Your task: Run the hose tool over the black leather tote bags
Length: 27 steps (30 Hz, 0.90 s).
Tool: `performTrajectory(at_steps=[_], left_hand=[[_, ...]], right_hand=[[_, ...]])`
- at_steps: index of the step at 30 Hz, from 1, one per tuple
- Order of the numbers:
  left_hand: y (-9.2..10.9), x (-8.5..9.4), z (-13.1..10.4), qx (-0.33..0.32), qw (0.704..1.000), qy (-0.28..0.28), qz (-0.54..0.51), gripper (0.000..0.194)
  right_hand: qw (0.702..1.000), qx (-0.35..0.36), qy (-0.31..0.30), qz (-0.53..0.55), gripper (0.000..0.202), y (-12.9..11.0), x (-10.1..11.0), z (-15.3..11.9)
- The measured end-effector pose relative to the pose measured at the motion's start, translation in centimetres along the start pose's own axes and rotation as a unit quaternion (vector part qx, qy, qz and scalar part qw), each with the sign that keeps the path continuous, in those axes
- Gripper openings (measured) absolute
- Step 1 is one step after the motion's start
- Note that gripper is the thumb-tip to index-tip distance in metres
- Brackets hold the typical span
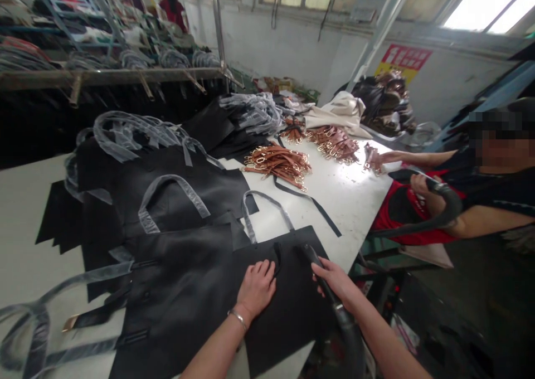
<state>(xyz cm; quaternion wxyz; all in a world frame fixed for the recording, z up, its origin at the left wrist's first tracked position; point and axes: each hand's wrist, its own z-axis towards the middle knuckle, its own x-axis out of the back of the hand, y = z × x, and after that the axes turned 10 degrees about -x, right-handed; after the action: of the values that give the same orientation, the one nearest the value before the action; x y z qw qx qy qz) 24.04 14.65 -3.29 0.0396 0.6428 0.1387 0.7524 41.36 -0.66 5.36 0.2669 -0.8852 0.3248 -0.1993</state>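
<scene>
My right hand (334, 278) is closed round a black hand-held nozzle (324, 287) with a thick dark hose trailing down from it. The nozzle's tip is over the right part of a black bag panel (292, 306). On that same panel my left hand (257, 287) lies flat, fingers together, beside a thin black strap (277, 258). A plastic-wrapped handle (267, 200) arches up from the panel's far edge. To the left, another black bag panel (179, 290) carries wrapped handles (83, 276) and a black tab with a gold-coloured end (71, 323).
Brown straps with metal clasps (278, 164) lie in a heap on the white table (326, 195). More black panels (175, 173) with wrapped handles are stacked behind. At the right, a co-worker (493, 173) holds a similar black hose (449, 203). A metal rack (125, 75) stands back left.
</scene>
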Motion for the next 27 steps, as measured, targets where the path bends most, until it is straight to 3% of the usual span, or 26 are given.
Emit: performTrajectory(at_steps=[8,13,17,21,27], left_hand=[[-0.4,-0.5,0.3,-0.001,1.0,0.004,-0.005,0.041],[-0.4,-0.7,0.2,-0.001,1.0,0.007,0.001,0.042],[-0.4,-0.8,0.1,0.005,1.0,0.013,-0.002,0.042],[-0.3,-0.9,0.2,0.01,1.0,0.013,-0.011,0.042],[-0.5,-0.8,0.3,0.008,1.0,0.012,-0.02,0.041]], right_hand=[[1.0,-0.001,0.002,-0.023,0.031,-0.4,-0.4,0.1],[0.999,0.026,0.015,-0.013,0.027,-3.0,-1.1,2.3],[0.996,0.056,0.066,0.023,0.031,-5.3,1.1,3.1],[0.997,0.034,0.069,0.02,0.027,-5.3,4.4,2.2],[0.999,0.016,0.048,0.003,0.023,-5.1,4.1,4.3]])
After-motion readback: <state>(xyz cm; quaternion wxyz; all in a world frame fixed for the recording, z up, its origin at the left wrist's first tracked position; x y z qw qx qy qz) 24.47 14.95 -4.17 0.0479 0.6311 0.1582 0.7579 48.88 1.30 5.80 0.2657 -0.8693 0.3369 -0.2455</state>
